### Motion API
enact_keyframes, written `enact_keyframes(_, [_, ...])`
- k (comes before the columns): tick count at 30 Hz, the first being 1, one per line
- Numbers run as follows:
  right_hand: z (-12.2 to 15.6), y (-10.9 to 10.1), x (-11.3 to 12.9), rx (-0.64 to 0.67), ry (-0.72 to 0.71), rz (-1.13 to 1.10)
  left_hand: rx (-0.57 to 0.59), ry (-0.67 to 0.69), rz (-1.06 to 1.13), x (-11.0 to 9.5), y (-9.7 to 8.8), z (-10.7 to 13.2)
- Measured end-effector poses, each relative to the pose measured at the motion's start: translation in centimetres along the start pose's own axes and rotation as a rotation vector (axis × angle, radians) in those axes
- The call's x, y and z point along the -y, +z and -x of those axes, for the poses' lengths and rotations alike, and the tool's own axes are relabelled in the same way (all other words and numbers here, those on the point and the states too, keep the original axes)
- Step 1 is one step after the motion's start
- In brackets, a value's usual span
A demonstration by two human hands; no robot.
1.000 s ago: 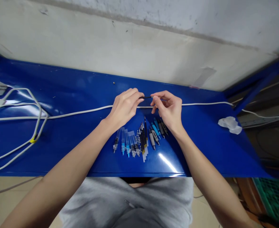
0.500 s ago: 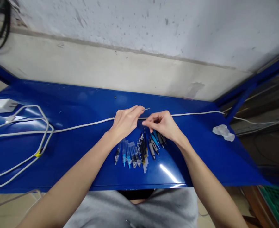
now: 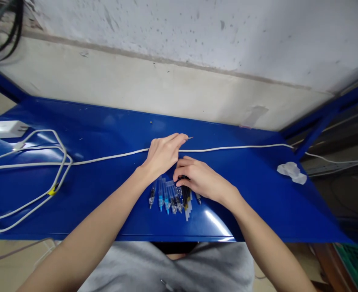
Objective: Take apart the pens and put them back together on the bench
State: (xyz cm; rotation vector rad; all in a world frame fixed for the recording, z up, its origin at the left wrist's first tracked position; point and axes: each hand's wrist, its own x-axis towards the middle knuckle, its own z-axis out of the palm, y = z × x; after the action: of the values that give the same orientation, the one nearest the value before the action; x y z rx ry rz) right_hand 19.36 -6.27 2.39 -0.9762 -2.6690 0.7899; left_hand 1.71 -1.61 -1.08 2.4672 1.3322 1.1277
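Note:
My left hand (image 3: 166,152) is closed around a pen refill (image 3: 190,138), whose thin pointed tip sticks out past the fingertips to the right; the rest is hidden in the hand. Lower and to the right, my right hand (image 3: 197,176) is bent over the pen parts, thumb and forefinger drawn close together at the small springs and refills. What lies between those fingertips, if anything, is hidden. Clear pen barrels (image 3: 167,198) with blue or black ends lie in a row to the left. Beside them are dark refills (image 3: 187,202) with whitish ends. One grey grip piece (image 3: 198,198) peeks out under my right hand.
A white cable (image 3: 115,156) runs across the blue shelf (image 3: 106,211) behind the hands and loops at left near a white power adapter (image 3: 7,129). Crumpled white plastic (image 3: 292,172) lies at right. A wall (image 3: 179,85) closes off the back.
My right hand has come down and toward me, from beside the left hand to over the springs and refills, covering most of the grip pieces. My left hand still holds the refill.

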Motion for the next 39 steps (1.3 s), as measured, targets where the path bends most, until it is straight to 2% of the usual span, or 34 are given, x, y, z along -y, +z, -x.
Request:
enact_keyframes(11, [-0.26,0.34,0.18,0.001,-0.088,0.087,-0.016,-0.009,0.016,-0.04,-0.1,-0.06])
enact_keyframes(29, [-0.57,0.72,-0.21,-0.077,-0.097,0.262,-0.036,-0.011,0.022,0.29,0.02,0.0])
enact_keyframes(39, [-0.51,0.6,-0.17,-0.068,-0.091,0.279,-0.026,-0.019,0.018,0.18,-0.02,-0.04])
